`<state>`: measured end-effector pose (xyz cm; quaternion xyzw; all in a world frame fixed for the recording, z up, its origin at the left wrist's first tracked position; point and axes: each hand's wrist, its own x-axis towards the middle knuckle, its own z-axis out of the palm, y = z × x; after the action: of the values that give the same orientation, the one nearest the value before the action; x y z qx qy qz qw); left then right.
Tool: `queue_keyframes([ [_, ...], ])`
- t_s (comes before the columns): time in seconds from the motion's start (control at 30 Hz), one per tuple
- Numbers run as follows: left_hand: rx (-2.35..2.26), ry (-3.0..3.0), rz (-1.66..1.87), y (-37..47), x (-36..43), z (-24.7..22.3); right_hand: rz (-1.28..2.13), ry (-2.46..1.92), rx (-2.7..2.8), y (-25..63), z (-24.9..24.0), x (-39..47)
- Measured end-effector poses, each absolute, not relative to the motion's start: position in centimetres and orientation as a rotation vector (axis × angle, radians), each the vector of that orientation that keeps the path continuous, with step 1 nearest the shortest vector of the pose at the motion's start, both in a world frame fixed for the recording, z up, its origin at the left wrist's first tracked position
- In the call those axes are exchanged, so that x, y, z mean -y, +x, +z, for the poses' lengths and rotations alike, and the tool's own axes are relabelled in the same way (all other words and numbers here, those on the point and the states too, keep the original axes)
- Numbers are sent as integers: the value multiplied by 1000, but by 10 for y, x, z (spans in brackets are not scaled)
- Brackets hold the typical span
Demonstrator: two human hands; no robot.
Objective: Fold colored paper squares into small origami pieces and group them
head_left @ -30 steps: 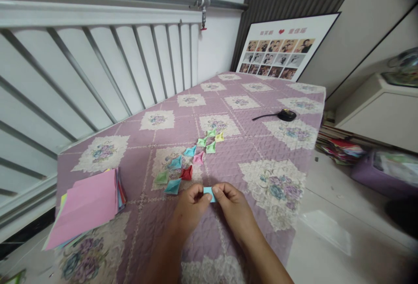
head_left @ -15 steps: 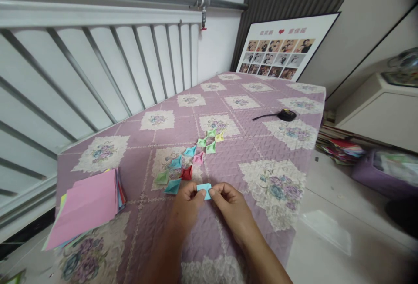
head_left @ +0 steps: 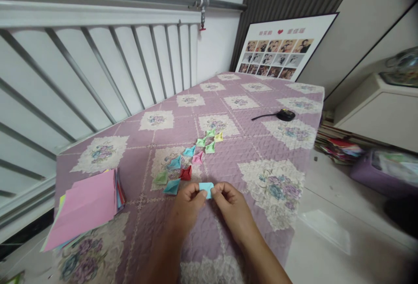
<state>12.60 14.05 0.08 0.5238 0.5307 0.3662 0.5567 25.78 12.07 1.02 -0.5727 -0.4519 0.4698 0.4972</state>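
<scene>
Between two bare hands, low in the middle of the view, a small light blue paper (head_left: 206, 190) is held just above the patterned cloth (head_left: 261, 153), or maybe right on it (can't really tell which). Its left side is pinched by the left hand (head_left: 189, 201), thumb laid over the front, fingers curled in behind. The right side is gripped by the right hand (head_left: 230, 201) the same way, thumb tip at the edge, so both hands are pretty much closed and only a thin strip of blue is left showing between the thumbs. Just beside the left hand, a blue folded piece (head_left: 171, 187) is set down, with a red folded piece (head_left: 186, 173) and a light green folded piece (head_left: 160, 178) close to it. From there, more folded bits in blue, pink, green and yellow are laid out in a slanting double line going away and to the right. On the left, a paper stack (head_left: 83, 208) topped with pink is parked so that it pokes past the cloth's edge. Off to the right of the right hand, a wide stretch of cloth is crossed before the side edge is reached, and the black tape measure (head_left: 285, 115) is placed well beyond, near that edge.
</scene>
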Motion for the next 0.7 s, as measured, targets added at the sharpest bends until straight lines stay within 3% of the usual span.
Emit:
queue_keyframes([
  [0.3,-1245,1212,846,126,-141,-1,1033,-1344,1112,257,0,-122],
  [0.5,-1239,1216,869,127,-141,0,615,-1384,1407,256,-1,-120],
  [0.7,-1227,1234,883,126,-141,0,445,-1371,1531,257,0,-119],
])
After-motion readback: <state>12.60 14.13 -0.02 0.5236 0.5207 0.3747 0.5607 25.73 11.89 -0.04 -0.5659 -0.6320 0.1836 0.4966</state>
